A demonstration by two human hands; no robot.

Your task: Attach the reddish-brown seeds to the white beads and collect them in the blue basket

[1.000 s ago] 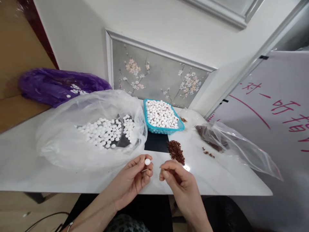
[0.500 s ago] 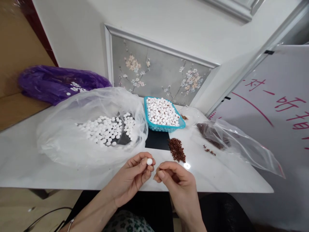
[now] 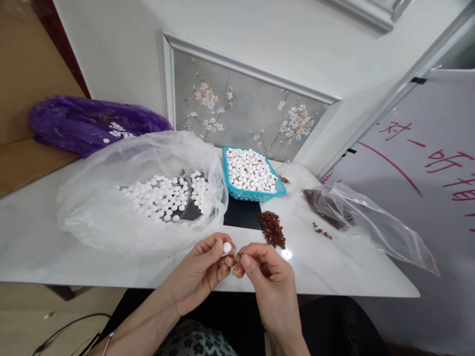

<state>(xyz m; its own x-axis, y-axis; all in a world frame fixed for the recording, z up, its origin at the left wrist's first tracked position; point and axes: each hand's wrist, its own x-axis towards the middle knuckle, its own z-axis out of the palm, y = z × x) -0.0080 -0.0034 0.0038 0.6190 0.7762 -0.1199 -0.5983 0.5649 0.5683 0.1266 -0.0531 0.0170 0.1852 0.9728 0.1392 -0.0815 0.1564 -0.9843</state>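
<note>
Between thumb and fingers, my left hand holds a small white ball over the table's front part. My right hand is pinched just right of it, its fingertips close to the left fingers. A tiny brownish bit shows at the right fingertips, too small to name surely; it resembles the clove-like pieces on the table. Beyond my right hand lies a heap of dark brown clove-like pieces. Behind that stands a turquoise basket, full of white balls with brown specks between them.
A clear plastic bag of plain white balls spreads on the left. A purple bag with some balls lies behind it. To the right are a clear bag of brown pieces and a few loose pieces. A whiteboard borders the right side.
My right hand has moved left, bringing its pinched fingertips up to my left hand. The white ball has shifted very slightly left and is still held.
</note>
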